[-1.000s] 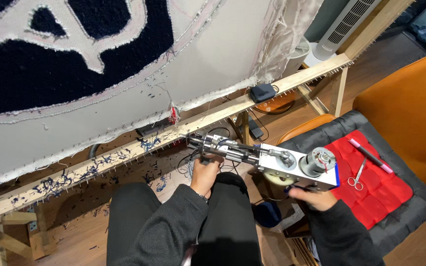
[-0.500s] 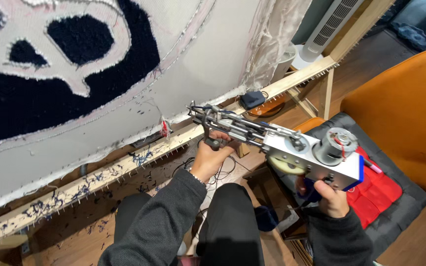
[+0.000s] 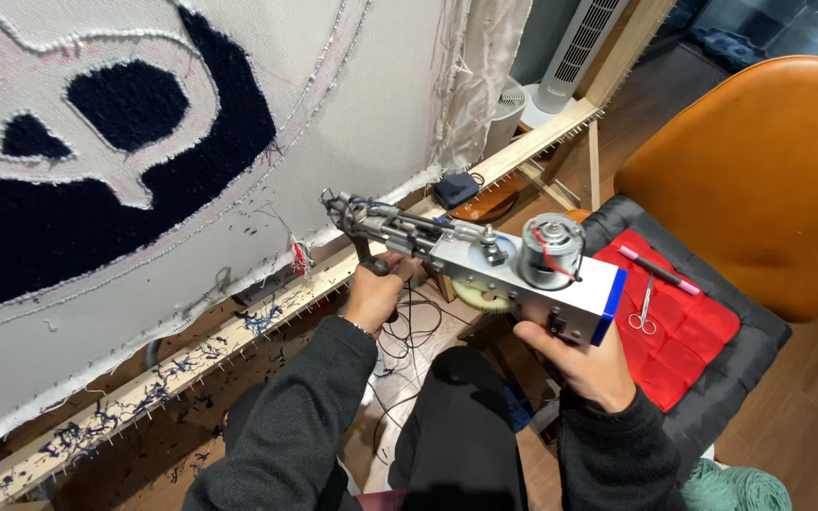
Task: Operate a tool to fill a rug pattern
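A metal tufting gun (image 3: 485,260) with a round motor and a blue-edged body is held level in front of a stretched white cloth (image 3: 191,246). My left hand (image 3: 378,291) grips its black front handle under the needle end. My right hand (image 3: 587,361) holds the rear grip below the motor. The needle tip (image 3: 331,202) is close to the cloth, apart from it. The cloth carries a dark navy tufted pattern (image 3: 97,218) with white outlines.
A wooden frame bar (image 3: 191,350) with tack strips and navy yarn scraps runs below the cloth. An orange chair (image 3: 759,180) holds a red cushion (image 3: 684,331) with small scissors (image 3: 643,310) and a pink pen (image 3: 660,271). A white tower fan (image 3: 570,57) stands behind. Cables lie on the floor.
The tufting gun has risen and come closer to the cloth, with both hands still on it. The view has shifted up and to the right.
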